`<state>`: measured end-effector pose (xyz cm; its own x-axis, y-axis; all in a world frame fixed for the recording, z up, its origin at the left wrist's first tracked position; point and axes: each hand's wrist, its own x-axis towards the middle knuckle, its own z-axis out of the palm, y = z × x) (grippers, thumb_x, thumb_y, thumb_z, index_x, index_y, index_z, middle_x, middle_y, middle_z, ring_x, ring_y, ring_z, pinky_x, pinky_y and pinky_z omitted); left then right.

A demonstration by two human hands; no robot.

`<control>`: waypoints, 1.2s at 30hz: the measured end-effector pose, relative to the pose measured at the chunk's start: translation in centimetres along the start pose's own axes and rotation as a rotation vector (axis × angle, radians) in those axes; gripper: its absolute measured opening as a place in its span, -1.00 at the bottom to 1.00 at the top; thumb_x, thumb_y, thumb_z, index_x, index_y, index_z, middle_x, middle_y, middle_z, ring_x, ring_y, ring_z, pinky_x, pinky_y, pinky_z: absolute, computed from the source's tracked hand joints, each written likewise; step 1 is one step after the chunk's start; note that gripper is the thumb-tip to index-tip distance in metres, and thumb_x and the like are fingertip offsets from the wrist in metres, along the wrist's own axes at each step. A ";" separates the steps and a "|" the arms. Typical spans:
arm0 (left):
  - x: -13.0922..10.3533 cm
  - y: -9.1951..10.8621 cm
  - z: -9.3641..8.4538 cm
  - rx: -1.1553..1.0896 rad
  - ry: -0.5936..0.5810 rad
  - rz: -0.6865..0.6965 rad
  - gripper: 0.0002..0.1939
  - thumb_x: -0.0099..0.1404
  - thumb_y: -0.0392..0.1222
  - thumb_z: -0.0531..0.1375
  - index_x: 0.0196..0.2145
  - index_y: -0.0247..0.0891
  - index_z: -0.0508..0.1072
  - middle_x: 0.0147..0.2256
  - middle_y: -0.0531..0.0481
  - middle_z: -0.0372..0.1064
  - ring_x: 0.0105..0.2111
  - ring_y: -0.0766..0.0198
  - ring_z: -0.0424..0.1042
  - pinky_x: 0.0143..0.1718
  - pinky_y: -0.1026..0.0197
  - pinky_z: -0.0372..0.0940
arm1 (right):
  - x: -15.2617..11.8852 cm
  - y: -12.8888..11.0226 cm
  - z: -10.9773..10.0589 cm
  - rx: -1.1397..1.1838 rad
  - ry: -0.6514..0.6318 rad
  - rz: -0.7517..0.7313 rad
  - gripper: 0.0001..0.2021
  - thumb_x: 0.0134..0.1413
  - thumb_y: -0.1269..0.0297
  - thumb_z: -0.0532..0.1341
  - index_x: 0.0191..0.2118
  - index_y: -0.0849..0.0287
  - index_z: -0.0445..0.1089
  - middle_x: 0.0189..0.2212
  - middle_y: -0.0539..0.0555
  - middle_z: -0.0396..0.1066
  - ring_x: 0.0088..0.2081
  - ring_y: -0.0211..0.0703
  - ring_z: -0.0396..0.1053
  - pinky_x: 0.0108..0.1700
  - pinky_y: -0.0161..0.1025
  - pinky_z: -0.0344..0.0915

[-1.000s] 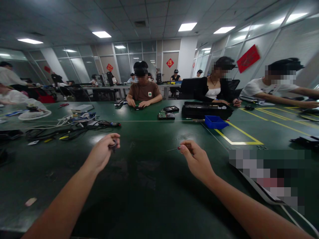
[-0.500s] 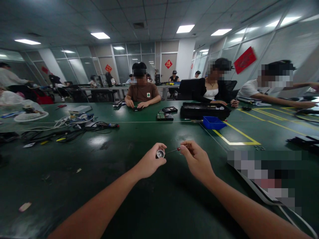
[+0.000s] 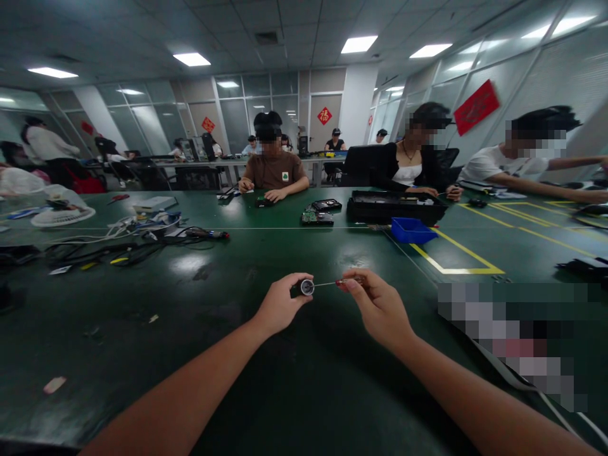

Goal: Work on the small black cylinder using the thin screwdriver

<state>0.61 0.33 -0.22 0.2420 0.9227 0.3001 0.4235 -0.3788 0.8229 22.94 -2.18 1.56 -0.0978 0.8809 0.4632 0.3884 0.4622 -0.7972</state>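
Above the green table (image 3: 266,380), my left hand (image 3: 284,303) grips a small round part (image 3: 306,287) between thumb and fingers, its open, light-rimmed face turned towards me. My right hand (image 3: 375,304) is closed on the red handle of a thin screwdriver (image 3: 327,284). The metal shaft points left, and its tip is at the right side of the round part's face. Whether the tip touches anything inside is too small to tell.
A blue bin (image 3: 412,230) and a black tray (image 3: 394,208) lie ahead to the right, near circuit boards (image 3: 317,218). Tangled cables (image 3: 156,240) lie at the left. Across the table sits a person in brown (image 3: 273,174); two others sit further right.
The screwdriver tip has come up to the round part's face, and the shaft lies more level. The round part has turned slightly in my left hand. The view has shifted a little.
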 end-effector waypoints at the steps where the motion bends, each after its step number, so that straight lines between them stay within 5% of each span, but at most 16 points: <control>1: 0.0 0.1 0.0 0.004 0.007 0.000 -0.59 0.17 -0.40 0.35 -0.03 -0.13 0.51 -0.04 0.03 0.48 0.00 0.17 0.42 0.11 0.11 0.24 | 0.0 -0.1 0.0 -0.014 -0.005 0.000 -0.76 0.32 0.08 0.13 -0.07 0.07 0.42 -0.23 0.09 0.57 -0.18 -0.02 0.55 -0.13 -0.06 0.42; 8: 0.1 0.0 -0.2 0.089 0.018 0.075 -0.57 0.14 -0.36 0.40 -0.04 -0.12 0.52 -0.05 0.02 0.49 -0.01 0.16 0.43 0.09 0.09 0.25 | 0.1 -0.8 -0.3 -0.188 0.004 -0.052 -0.79 0.22 0.08 0.22 -0.24 0.09 0.48 -0.37 0.05 0.58 -0.34 -0.07 0.53 -0.27 -0.15 0.38; 12: 0.0 0.2 -0.3 0.146 -0.005 0.086 -0.58 0.16 -0.31 0.40 -0.02 -0.10 0.53 -0.03 -0.01 0.49 0.00 0.11 0.42 0.14 -0.02 0.22 | 0.0 -1.2 -0.4 -0.183 -0.051 -0.094 -0.78 0.30 0.18 0.12 -0.07 0.11 0.42 -0.32 0.05 0.57 -0.30 -0.10 0.53 -0.24 -0.18 0.37; 19: -0.1 1.1 -0.4 0.175 -0.045 0.106 -0.60 0.18 -0.32 0.38 -0.02 -0.11 0.53 -0.03 -0.01 0.49 0.00 0.12 0.42 0.12 0.00 0.25 | -0.1 -1.7 -0.1 -0.226 0.008 0.039 -0.68 0.34 0.05 0.05 -0.21 0.11 0.48 -0.45 0.03 0.49 -0.46 -0.13 0.42 -0.41 -0.20 0.26; 23: -0.1 1.3 -0.5 0.170 0.004 0.096 -0.58 0.19 -0.30 0.38 0.01 -0.14 0.52 -0.01 -0.03 0.48 0.01 0.13 0.42 0.12 0.02 0.26 | 0.0 -1.0 0.3 -0.009 0.067 0.124 -0.69 0.28 0.07 0.14 0.00 0.12 0.41 -0.28 0.09 0.53 -0.30 -0.07 0.47 -0.27 -0.14 0.36; 27: 0.1 1.1 -0.8 0.161 0.002 0.152 -0.55 0.22 -0.30 0.35 0.06 -0.13 0.48 0.02 -0.02 0.45 0.03 0.16 0.41 0.13 0.07 0.26 | 1.0 0.2 0.5 0.412 0.126 0.304 -0.71 0.19 0.03 0.22 -0.17 0.15 0.44 -0.31 0.12 0.50 -0.26 -0.05 0.48 -0.09 -0.03 0.43; 29: 0.2 1.0 -1.0 0.198 -0.038 0.199 -0.57 0.25 -0.30 0.32 0.08 -0.12 0.47 0.03 -0.02 0.44 0.04 0.16 0.40 0.15 0.06 0.25 | 1.5 0.8 0.5 0.622 0.036 0.446 -0.73 0.20 0.03 0.19 -0.29 0.14 0.41 -0.43 0.10 0.46 -0.36 -0.07 0.47 -0.12 0.03 0.47; 36: 0.3 0.5 -0.8 0.287 -0.113 0.172 -0.60 0.24 -0.33 0.32 0.04 -0.13 0.49 0.00 -0.04 0.45 0.01 0.14 0.41 0.12 0.04 0.27 | 1.4 1.9 0.6 0.469 0.102 0.351 -0.70 0.21 -0.02 0.19 -0.25 0.14 0.41 -0.36 0.10 0.46 -0.32 -0.08 0.46 -0.16 -0.03 0.48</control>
<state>0.16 0.42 0.71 0.4191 0.8359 0.3544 0.5921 -0.5475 0.5913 23.00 -0.07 0.50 0.0612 0.9856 0.1578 -0.0672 0.1618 -0.9845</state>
